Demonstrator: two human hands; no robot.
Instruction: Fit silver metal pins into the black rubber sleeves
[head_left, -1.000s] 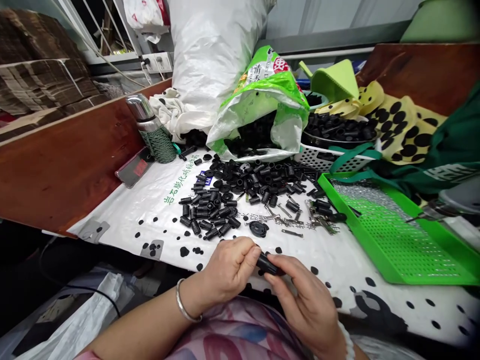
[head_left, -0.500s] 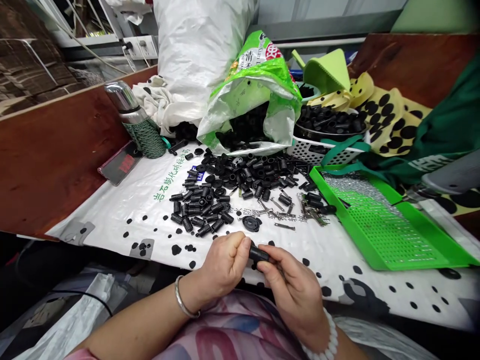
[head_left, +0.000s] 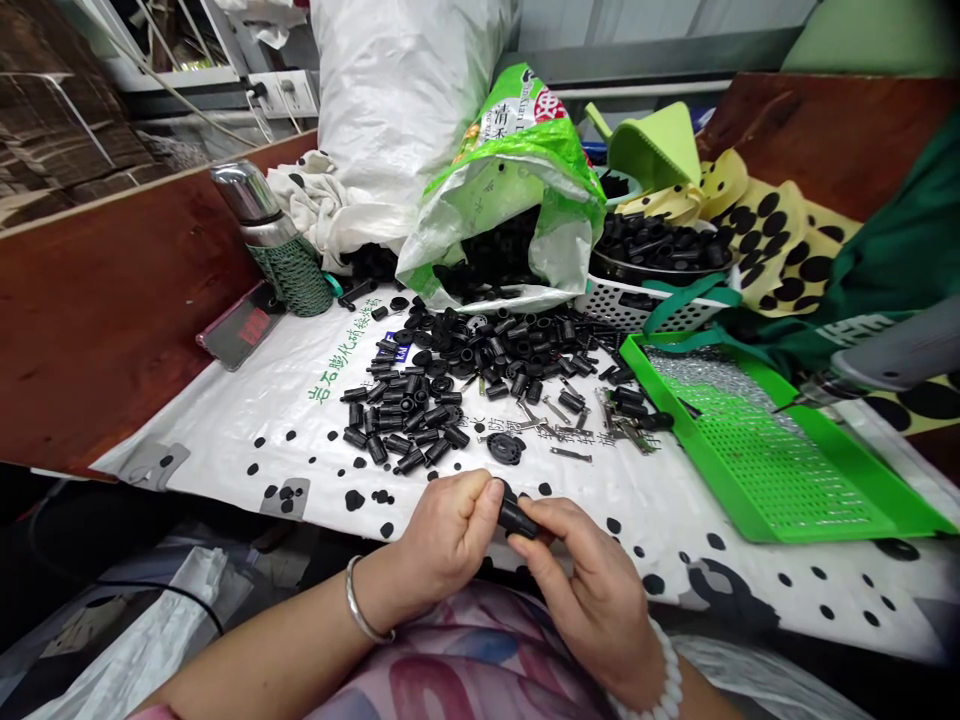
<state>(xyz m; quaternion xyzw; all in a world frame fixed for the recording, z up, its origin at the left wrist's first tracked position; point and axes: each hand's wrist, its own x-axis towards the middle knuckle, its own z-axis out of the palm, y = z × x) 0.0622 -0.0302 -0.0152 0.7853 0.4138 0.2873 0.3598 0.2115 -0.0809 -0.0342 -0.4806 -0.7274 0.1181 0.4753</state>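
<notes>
Both my hands meet at the near table edge on one small black cylindrical part [head_left: 517,517]. My left hand [head_left: 448,533], with a silver bangle on the wrist, pinches its left end with closed fingers. My right hand [head_left: 589,585], with a white bead bracelet, grips its right end from below. Just beyond them lies a black round disc piece [head_left: 504,447], with a pile of black tube parts [head_left: 465,375] spread over the white printed sheet [head_left: 247,420]. Small metal clips [head_left: 577,430] lie right of the pile.
A green perforated tray [head_left: 772,460] sits at right. Behind the pile stand a green-white bag [head_left: 517,190] spilling black parts, a white basket [head_left: 645,300] of them, a large white sack [head_left: 405,100], a flask [head_left: 274,240] and a phone [head_left: 240,330]. A brown board [head_left: 97,320] walls the left.
The camera view dropped slightly a second ago and has steadied. My hands stay together on the black part, which has tilted a little between my fingers.
</notes>
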